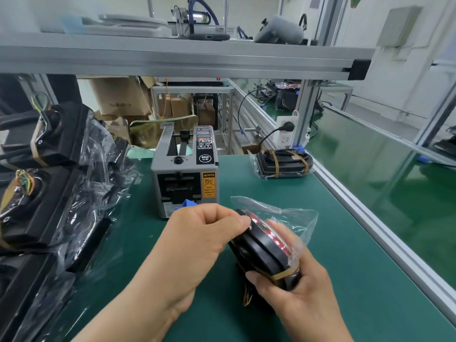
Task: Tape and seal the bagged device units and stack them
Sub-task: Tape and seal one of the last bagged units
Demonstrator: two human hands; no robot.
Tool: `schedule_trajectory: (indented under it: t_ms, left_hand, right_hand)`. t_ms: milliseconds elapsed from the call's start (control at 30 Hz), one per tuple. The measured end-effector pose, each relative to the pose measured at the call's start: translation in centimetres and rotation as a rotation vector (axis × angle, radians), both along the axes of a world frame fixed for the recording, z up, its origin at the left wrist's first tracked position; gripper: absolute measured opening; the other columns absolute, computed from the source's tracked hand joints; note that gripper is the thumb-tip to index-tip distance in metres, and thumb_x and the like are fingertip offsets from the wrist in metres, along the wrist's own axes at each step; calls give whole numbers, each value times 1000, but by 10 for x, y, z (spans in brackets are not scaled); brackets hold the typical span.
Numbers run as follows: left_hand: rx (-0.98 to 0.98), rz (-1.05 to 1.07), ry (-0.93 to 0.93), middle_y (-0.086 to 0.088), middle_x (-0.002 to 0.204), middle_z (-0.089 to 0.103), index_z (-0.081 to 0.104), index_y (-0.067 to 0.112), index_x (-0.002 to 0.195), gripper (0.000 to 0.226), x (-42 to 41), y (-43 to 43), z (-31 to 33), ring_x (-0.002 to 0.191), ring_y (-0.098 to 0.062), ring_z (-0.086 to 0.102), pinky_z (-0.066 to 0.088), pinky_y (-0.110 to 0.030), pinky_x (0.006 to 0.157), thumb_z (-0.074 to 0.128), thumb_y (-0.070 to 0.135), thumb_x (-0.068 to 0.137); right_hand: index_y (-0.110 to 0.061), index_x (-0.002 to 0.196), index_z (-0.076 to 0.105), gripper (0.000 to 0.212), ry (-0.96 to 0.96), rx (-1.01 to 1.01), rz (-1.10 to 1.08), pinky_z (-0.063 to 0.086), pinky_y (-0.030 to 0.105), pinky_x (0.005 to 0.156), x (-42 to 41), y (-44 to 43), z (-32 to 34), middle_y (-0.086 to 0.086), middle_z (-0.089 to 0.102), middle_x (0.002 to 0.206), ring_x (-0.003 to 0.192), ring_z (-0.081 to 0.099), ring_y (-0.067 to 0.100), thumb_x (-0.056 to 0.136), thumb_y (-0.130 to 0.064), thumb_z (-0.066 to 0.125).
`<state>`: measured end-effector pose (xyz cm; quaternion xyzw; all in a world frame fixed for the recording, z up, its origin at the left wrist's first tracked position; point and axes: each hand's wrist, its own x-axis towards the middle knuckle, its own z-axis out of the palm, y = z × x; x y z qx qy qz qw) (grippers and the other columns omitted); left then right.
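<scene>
Between left hand [197,233] and right hand [291,285], bagged device unit [261,248] held.

The tape dispenser [184,178] carries a yellow label [209,185] headed "CAUTION"; the small print below it is too blurred to read. On its top panel a round mark [204,158] reads "SEMI" over two Chinese characters, perhaps 切割. A cardboard box [118,97] behind is printed "75×38×40 CM".
</scene>
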<state>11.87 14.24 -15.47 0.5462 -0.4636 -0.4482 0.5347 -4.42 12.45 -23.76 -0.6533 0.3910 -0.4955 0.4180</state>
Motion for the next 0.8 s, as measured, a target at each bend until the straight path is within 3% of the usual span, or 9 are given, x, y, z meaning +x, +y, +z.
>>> schedule_trajectory:
  t_ms: [167, 367, 700, 800]
  left_hand:
    - [-56, 21, -64, 18, 43, 47, 72, 23, 61, 16, -3, 1, 1, 39, 2, 40, 33, -6, 46, 76, 26, 77]
    - [-121, 116, -167, 13, 48, 50, 71, 20, 65, 12, -7, 3, 1, 41, 0, 37, 32, -8, 43, 76, 27, 73]
    - [-112, 135, -106, 16, 45, 42, 72, 21, 65, 13, -6, 5, -1, 43, -3, 33, 33, -10, 45, 74, 30, 74]
    - [-117, 107, -124, 6, 50, 49, 72, 21, 65, 13, -7, 5, -2, 47, -5, 39, 35, -11, 46, 75, 29, 75]
  right_hand:
    - [-59, 115, 61, 79, 17, -16, -18, 52, 11, 81, 0, 0, -2, -17, 75, 105, 97, 72, 4, 55, -12, 82]
    - [-61, 114, 61, 79, 20, -20, -29, 51, 10, 81, 1, 0, -3, -18, 75, 106, 99, 71, 3, 55, -12, 82]
    - [-56, 118, 60, 80, 10, 3, -15, 52, 11, 81, 1, 1, -2, -17, 75, 107, 99, 72, 3, 56, -10, 81]
    - [-56, 118, 60, 80, 17, -3, -18, 52, 11, 80, 1, 1, -2, -18, 75, 107, 98, 72, 3, 56, -11, 82]
